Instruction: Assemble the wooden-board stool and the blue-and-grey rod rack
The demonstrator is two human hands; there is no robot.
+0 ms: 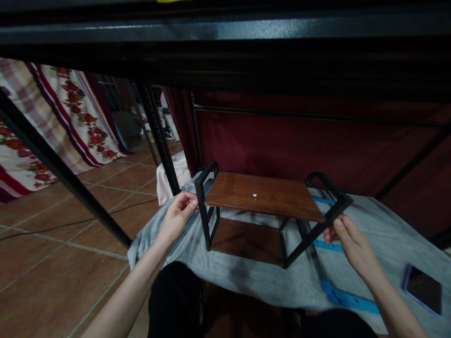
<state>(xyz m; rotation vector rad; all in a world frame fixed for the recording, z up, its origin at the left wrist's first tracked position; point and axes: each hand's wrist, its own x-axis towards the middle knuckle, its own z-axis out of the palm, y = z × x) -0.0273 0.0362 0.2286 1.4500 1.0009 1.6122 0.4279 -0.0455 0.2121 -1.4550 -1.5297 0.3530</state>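
A small two-tier shelf stands on a grey cloth, with a brown wooden top board (pixel 264 192) and a lower wooden board (pixel 246 239). My left hand (pixel 181 209) has its fingers closed at the black metal left side frame (pixel 201 202), which is nearly upright. On the other side, my right hand (pixel 347 234) pinches the black metal right side frame (pixel 310 239). That frame leans outward to the right at the top. A small white mark (pixel 254 195) shows on the top board. Some fingertips are hidden behind the frames.
The grey cloth (pixel 373 225) covers the low surface, with blue strips (pixel 348 298) and a phone (pixel 423 287) at right. A dark metal beam (pixel 225 28) crosses overhead, and black posts (pixel 160 136) stand at left. A cable (pixel 88 220) runs over the tiled floor.
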